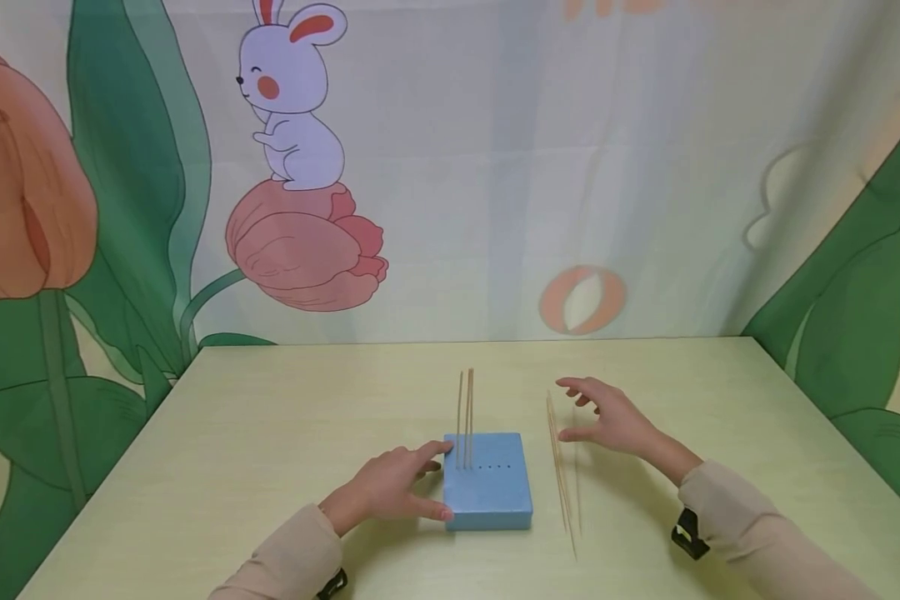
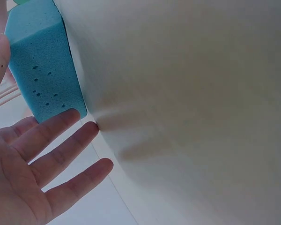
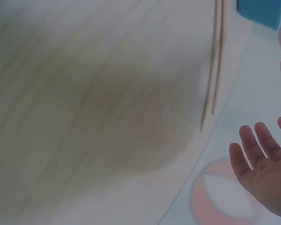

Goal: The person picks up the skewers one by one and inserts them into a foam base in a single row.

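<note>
A blue foam block [image 1: 487, 496] with a row of small holes in its top lies on the table. Several thin bamboo sticks [image 1: 470, 417] stand upright in its left holes. My left hand [image 1: 390, 483] rests at the block's left side, with thumb and index finger touching its corners; its other fingers spread out straight in the left wrist view. To the right of the block, my right hand [image 1: 615, 419] hovers beside several loose sticks [image 1: 559, 467], fingers apart and nothing seen between them. The right wrist view shows its spread fingers [image 3: 257, 150] away from the sticks.
The pale wooden table [image 1: 285, 417] ends at a printed curtain [image 1: 450, 208] with a rabbit and flowers. Loose sticks lie lengthwise, pointing away from me. A dark strap [image 1: 690, 533] sits at the right sleeve.
</note>
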`<state>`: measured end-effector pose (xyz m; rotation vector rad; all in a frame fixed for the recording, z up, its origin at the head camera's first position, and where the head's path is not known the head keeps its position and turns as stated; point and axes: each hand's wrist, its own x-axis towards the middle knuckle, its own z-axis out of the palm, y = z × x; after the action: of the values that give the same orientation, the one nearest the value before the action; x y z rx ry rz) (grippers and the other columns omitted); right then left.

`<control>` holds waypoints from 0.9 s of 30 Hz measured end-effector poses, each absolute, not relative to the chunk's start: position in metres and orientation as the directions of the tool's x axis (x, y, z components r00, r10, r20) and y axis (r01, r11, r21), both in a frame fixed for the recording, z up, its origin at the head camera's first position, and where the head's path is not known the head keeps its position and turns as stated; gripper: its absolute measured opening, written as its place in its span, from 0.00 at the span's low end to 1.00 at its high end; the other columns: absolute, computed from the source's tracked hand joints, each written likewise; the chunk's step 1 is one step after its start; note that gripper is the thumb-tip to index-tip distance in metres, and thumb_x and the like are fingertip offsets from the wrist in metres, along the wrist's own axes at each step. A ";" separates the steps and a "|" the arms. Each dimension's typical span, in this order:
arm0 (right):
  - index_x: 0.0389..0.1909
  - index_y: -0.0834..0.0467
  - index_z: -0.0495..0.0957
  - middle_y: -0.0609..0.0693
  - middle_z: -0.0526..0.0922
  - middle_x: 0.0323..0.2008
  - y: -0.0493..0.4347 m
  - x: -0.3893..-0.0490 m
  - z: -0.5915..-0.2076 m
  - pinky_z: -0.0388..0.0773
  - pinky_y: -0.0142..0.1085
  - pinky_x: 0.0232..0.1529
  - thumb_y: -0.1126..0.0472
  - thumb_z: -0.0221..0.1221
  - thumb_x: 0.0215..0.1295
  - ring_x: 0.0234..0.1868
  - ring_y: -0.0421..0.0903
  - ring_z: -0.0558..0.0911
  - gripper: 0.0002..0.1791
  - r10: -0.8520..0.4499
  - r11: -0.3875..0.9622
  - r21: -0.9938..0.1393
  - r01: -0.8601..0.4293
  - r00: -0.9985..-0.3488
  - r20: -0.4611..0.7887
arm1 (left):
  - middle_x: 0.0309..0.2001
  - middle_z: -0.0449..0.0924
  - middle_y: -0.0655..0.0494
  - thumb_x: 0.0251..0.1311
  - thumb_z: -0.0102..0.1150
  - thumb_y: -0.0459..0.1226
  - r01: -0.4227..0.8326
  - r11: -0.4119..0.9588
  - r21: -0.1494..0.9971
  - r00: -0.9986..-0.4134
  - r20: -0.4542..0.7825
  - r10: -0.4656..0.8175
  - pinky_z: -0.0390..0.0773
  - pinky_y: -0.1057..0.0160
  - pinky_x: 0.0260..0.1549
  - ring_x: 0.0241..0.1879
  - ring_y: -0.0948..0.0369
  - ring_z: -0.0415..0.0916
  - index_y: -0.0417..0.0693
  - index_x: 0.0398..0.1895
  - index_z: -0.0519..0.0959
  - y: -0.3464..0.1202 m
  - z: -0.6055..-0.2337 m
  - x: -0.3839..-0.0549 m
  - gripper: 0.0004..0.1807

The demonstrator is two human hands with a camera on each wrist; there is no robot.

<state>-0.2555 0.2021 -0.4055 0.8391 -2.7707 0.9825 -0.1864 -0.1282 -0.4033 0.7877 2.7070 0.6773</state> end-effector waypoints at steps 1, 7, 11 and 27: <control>0.59 0.65 0.66 0.62 0.74 0.47 0.204 -0.256 -0.407 0.72 0.51 0.41 0.56 0.71 0.44 0.44 0.58 0.75 0.40 -0.470 0.651 -0.554 -0.519 -0.849 0.242 | 0.53 0.75 0.47 0.44 0.63 0.60 0.444 0.748 0.494 -0.825 -0.100 0.556 0.70 0.48 0.47 0.54 0.48 0.70 0.49 0.66 0.59 -0.128 -0.403 -0.186 0.48; 0.60 0.65 0.64 0.64 0.70 0.51 0.214 -0.261 -0.411 0.69 0.53 0.45 0.51 0.70 0.45 0.49 0.62 0.72 0.43 -0.488 0.681 -0.530 -0.505 -0.853 0.184 | 0.53 0.75 0.47 0.43 0.63 0.60 0.442 0.751 0.491 -0.828 -0.100 0.552 0.69 0.47 0.47 0.54 0.48 0.70 0.49 0.66 0.59 -0.127 -0.403 -0.187 0.48; 0.60 0.67 0.63 0.67 0.68 0.52 0.219 -0.268 -0.415 0.67 0.55 0.48 0.49 0.70 0.44 0.51 0.64 0.69 0.45 -0.496 0.720 -0.484 -0.497 -0.857 0.143 | 0.53 0.75 0.47 0.43 0.63 0.59 0.446 0.749 0.490 -0.827 -0.095 0.554 0.69 0.47 0.47 0.54 0.48 0.70 0.49 0.66 0.59 -0.127 -0.403 -0.186 0.47; 0.62 0.66 0.62 0.68 0.61 0.58 0.231 -0.285 -0.435 0.60 0.62 0.48 0.38 0.62 0.49 0.56 0.67 0.60 0.47 -0.454 0.859 -0.289 -0.423 -0.890 -0.046 | 0.52 0.76 0.46 0.43 0.63 0.60 0.449 0.748 0.489 -0.824 -0.095 0.558 0.70 0.48 0.47 0.54 0.48 0.70 0.49 0.66 0.59 -0.127 -0.405 -0.187 0.48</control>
<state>-0.2853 0.2305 -0.4350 0.7424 -3.1364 0.4467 -0.1871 -0.1268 -0.4049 0.7942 2.7122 0.6691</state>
